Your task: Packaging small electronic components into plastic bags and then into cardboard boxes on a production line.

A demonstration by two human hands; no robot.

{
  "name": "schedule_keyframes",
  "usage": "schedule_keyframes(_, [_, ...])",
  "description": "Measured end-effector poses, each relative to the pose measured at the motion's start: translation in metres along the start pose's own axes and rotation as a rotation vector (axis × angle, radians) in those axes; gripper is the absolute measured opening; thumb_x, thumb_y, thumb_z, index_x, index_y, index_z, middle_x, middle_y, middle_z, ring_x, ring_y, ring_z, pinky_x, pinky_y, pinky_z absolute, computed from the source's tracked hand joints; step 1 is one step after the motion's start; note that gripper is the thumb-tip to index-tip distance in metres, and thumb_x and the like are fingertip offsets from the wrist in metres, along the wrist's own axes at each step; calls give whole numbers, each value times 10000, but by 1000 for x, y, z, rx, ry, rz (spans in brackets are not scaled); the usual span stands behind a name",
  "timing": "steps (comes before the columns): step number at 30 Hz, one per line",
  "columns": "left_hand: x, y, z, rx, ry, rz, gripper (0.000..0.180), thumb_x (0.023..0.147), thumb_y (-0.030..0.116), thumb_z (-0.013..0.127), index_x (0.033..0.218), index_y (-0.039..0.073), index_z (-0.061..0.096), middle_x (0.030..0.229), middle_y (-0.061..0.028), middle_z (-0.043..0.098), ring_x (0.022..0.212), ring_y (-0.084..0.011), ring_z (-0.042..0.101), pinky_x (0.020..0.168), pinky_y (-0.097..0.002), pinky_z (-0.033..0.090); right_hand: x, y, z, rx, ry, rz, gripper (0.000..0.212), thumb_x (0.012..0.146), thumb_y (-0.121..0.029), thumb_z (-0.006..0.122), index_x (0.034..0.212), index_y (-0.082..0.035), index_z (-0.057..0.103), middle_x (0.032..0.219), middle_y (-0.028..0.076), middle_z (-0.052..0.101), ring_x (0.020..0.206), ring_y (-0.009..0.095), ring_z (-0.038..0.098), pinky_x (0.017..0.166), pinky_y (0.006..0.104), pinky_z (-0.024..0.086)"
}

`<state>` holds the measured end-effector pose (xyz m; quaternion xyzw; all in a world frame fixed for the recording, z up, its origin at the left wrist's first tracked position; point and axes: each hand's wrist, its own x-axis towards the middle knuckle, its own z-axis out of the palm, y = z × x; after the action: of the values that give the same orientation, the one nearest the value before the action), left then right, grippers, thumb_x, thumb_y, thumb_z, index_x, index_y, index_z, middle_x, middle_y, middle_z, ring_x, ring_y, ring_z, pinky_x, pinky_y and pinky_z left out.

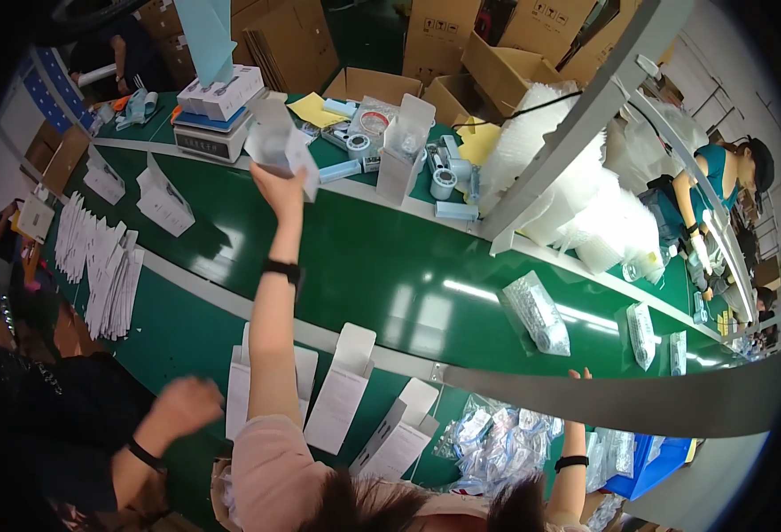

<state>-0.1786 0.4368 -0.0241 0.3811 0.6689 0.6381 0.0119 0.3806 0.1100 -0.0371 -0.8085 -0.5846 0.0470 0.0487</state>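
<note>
My left hand [277,188] reaches over the green conveyor belt and grips a white carton [280,146] with its flap up, close to the belt's far edge. On the right, my right hand [579,374] is partly hidden behind a grey curved bar [639,401]. Only its fingertips show above the bar, stretched and apart, with nothing visible in them. Below that hand lies a pile of clear bags with small parts [497,443]. By my left arm stand open white cartons, one of them [342,395] with its flap raised.
A co-worker's blurred hand [187,408] is at the left. White cartons [164,199] and bubble-wrapped packs [539,315] sit on the belt. Beyond it are a scale [211,142], an upright carton [404,151] and blue-grey devices [444,183]. A slanted metal post [577,124] rises at right.
</note>
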Motion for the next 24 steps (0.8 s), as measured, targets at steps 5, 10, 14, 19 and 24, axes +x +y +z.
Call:
schedule_keyframes(5, [51, -55, 48, 30, 54, -14, 939, 510, 118, 781, 1243, -22, 210, 1192, -252, 364, 1123, -385, 354, 944, -403, 302, -22, -11, -10, -83, 95, -10, 336, 760, -145, 529, 1087, -79, 482, 1182, 146, 419, 1107, 297, 393, 917, 397, 333])
schedule_keyframes(10, [58, -81, 86, 12, -16, 53, 916, 535, 131, 766, 1253, -25, 219, 1187, -267, 359, 1123, -399, 337, 949, -416, 294, 0, 36, 31, 19, 102, 35, 422, 667, -66, 595, 1070, -79, 472, 1223, 181, 359, 1155, 366, 313, 943, 434, 292])
schedule_keyframes(14, [60, -109, 78, 90, -61, -22, 946, 529, 160, 771, 1269, -24, 211, 1207, -272, 346, 1133, -397, 333, 961, -401, 289, 46, -3, 16, 95, 215, -173, 469, 649, -30, 607, 1091, -42, 451, 1195, 196, 380, 1143, 367, 322, 950, 429, 283])
schedule_keyframes(19, [38, -116, 35, 256, -204, -204, 910, 514, 202, 775, 1246, -24, 284, 1233, -273, 331, 1124, -386, 359, 945, -383, 320, 132, -89, 23, 242, 52, -481, 630, 661, -135, 661, 1212, -33, 375, 1184, 201, 404, 1127, 361, 359, 944, 415, 306])
schedule_keyframes(24, [-41, -23, -39, 372, -1076, -36, 607, 573, 352, 710, 1019, -25, 542, 1018, -238, 546, 934, -342, 538, 809, -370, 440, 159, -129, 61, -79, -325, -391, 935, 620, -222, 707, 1350, -145, 127, 1122, 219, 422, 1041, 384, 426, 857, 436, 397])
